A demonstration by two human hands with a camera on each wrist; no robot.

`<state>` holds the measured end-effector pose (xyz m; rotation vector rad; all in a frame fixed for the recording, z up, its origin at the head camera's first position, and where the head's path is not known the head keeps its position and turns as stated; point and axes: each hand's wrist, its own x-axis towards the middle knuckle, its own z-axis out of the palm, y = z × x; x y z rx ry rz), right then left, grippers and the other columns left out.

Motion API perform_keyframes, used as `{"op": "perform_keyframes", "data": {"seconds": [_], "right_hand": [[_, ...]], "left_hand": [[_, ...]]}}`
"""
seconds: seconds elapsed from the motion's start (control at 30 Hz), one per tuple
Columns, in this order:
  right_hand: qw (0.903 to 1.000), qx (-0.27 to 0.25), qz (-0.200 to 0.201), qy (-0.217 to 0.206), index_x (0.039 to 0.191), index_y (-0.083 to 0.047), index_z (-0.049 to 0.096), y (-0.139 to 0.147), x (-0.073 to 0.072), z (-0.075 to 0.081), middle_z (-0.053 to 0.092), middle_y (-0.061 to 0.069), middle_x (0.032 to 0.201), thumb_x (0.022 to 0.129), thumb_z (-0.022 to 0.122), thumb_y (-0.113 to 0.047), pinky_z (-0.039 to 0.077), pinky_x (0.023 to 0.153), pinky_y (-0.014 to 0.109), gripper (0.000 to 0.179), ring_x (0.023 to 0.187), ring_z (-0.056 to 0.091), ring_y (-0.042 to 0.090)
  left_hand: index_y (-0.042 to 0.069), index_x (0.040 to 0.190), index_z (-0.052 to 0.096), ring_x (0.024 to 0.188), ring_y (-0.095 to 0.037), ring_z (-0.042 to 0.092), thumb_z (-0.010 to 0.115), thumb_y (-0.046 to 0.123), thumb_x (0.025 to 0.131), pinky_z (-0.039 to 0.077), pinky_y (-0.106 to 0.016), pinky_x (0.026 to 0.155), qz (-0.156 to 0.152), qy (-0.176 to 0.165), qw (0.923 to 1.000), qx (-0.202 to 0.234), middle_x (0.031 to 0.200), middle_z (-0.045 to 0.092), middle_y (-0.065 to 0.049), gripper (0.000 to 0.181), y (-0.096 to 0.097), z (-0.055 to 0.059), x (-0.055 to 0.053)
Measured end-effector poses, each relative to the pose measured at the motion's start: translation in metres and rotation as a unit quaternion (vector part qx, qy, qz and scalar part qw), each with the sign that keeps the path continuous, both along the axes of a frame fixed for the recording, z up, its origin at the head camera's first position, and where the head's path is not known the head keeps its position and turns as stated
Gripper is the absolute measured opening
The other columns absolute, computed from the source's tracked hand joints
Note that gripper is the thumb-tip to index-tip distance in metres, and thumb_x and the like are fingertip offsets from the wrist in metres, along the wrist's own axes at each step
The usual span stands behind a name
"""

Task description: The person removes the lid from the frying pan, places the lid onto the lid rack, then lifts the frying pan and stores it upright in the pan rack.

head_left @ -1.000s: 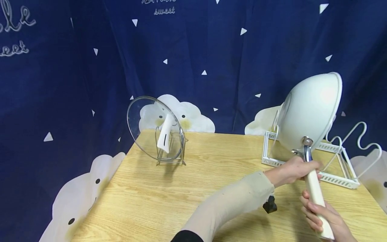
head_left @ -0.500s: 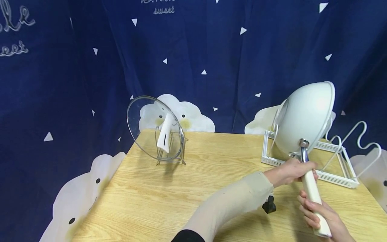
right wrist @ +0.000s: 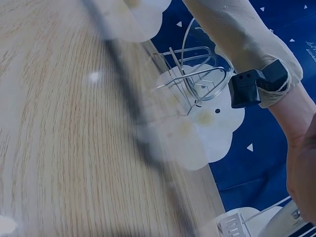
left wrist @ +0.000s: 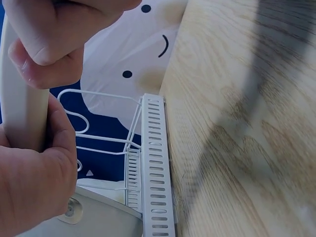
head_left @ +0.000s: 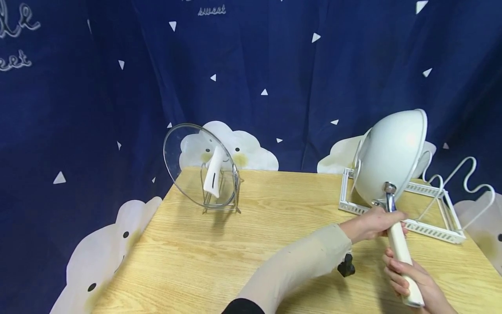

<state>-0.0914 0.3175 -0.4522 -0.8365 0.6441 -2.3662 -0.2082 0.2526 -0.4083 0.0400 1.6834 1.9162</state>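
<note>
A white wok is tilted up on its side over the white dish rack at the right of the head view, its outer base facing left. Its lower edge overlaps the rack's wires; whether it touches them I cannot tell. My left hand grips the cream handle close to the metal collar. Lower down, my right hand holds the handle near its end. In the left wrist view, the left hand wraps the handle, with the right hand above it.
A glass lid with a white upright handle leans in a small wire stand at the back left of the wooden table. A dark blue curtain with cloud prints hangs behind. A black wrist camera hangs under the left wrist.
The wok has come down and slightly left toward the rack, less in the last half second. Both hands have moved left with the handle, keeping hold of it. The lid has stayed put.
</note>
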Motion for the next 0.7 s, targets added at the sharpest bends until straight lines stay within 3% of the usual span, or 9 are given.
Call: {"op": "perform_keyframes", "data": {"seconds": [0.17,0.27,0.33,0.4,0.5,0.63,0.7], "right_hand": [[0.9987,0.043,-0.015,-0.021,0.123,-0.003,0.041,0.001,0.0,0.0,0.053,0.003,0.097,0.1,-0.001,-0.002,0.028,0.052,0.02,0.049,0.059,0.018,0.015],[0.9945,0.096,-0.015,-0.039,0.119,-0.006,0.044,0.006,-0.001,-0.002,0.053,0.001,0.093,0.101,0.0,-0.004,0.044,0.061,0.02,0.048,0.061,0.034,0.011],[0.9893,0.137,-0.016,-0.048,0.116,-0.008,0.045,0.01,-0.002,-0.001,0.053,-0.001,0.09,0.101,0.001,-0.005,0.046,0.062,0.02,0.047,0.063,0.045,0.009],[0.9785,0.194,-0.028,-0.065,0.113,-0.011,0.047,0.013,-0.003,0.001,0.056,-0.002,0.089,0.103,0.004,-0.007,0.05,0.065,0.022,0.044,0.072,0.056,0.009],[0.9508,0.293,-0.073,-0.07,0.106,-0.015,0.049,0.014,-0.002,0.006,0.056,-0.004,0.082,0.104,0.015,-0.008,0.051,0.062,0.023,0.035,0.069,0.058,0.009],[0.8914,0.42,-0.145,-0.089,0.1,-0.018,0.048,0.012,-0.002,0.013,0.053,-0.003,0.077,0.104,0.03,-0.014,0.051,0.059,0.026,0.019,0.064,0.057,0.01],[0.8699,0.454,-0.161,-0.105,0.1,-0.018,0.046,0.011,-0.002,0.016,0.052,-0.001,0.077,0.104,0.035,-0.017,0.052,0.059,0.028,0.012,0.064,0.057,0.011]], "left_hand": [[0.005,0.07,0.054,0.05,-0.012,0.053,0.065,0.01,0.085,0.056,-0.028,0.061,-0.012,-0.001,0.9999,0.002,0.058,0.057,-0.005,0.019,-0.004,-0.001,-0.002],[0.004,0.069,0.055,0.05,-0.012,0.054,0.065,0.01,0.086,0.056,-0.028,0.06,-0.017,-0.002,0.9998,0.003,0.057,0.057,-0.004,0.02,-0.005,-0.003,-0.002],[0.004,0.069,0.056,0.053,-0.013,0.058,0.066,0.01,0.086,0.056,-0.028,0.062,-0.016,-0.005,0.9998,0.008,0.057,0.057,-0.004,0.02,-0.006,-0.004,-0.002],[0.004,0.069,0.056,0.054,-0.013,0.059,0.066,0.01,0.085,0.056,-0.028,0.062,-0.018,-0.007,0.9997,0.015,0.057,0.056,-0.004,0.02,-0.007,-0.005,-0.003],[0.004,0.07,0.057,0.052,-0.012,0.057,0.067,0.011,0.085,0.056,-0.028,0.062,-0.022,-0.009,0.9996,0.017,0.058,0.057,-0.005,0.02,-0.008,-0.005,-0.003],[0.001,0.071,0.059,0.049,-0.011,0.053,0.067,0.014,0.086,0.055,-0.028,0.06,-0.034,-0.009,0.9993,0.009,0.058,0.057,-0.006,0.021,-0.009,-0.006,-0.004],[0.0,0.073,0.059,0.049,-0.012,0.052,0.067,0.015,0.087,0.055,-0.029,0.06,-0.039,-0.014,0.9991,0.007,0.058,0.058,-0.006,0.022,-0.01,-0.006,-0.005]]}}
